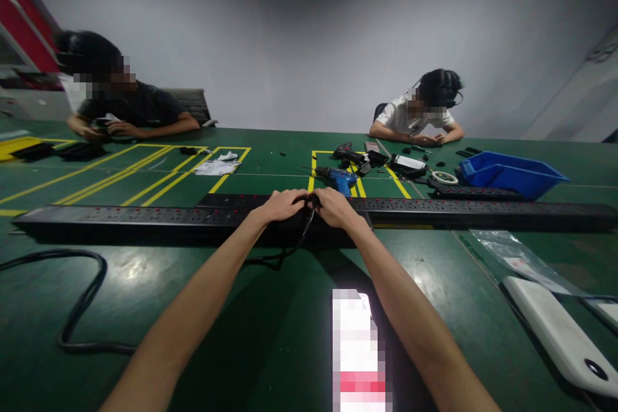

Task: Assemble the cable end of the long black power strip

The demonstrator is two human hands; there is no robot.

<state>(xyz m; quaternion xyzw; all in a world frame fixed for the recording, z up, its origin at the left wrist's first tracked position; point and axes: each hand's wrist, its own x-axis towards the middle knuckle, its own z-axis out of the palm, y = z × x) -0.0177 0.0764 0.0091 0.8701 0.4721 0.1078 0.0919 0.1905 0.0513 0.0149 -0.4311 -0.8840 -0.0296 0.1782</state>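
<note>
Two long black power strips [120, 222] with rows of sockets and small red marks lie across the table, their ends overlapping in front of me. Over that overlap, my left hand [286, 205] and my right hand [331, 206] meet, with fingers closed on a black cable [307, 229]. The cable hangs down from between my fingers and runs left along the front of the strip. What the fingertips pinch is small and partly hidden.
A lit phone [360, 347] lies between my forearms. Behind the strips are a blue drill [338, 179], a blue bin [512, 174] and tape [444, 177]. A white device [555, 328] is at right, a thick cable [82, 302] at left. Two people sit opposite.
</note>
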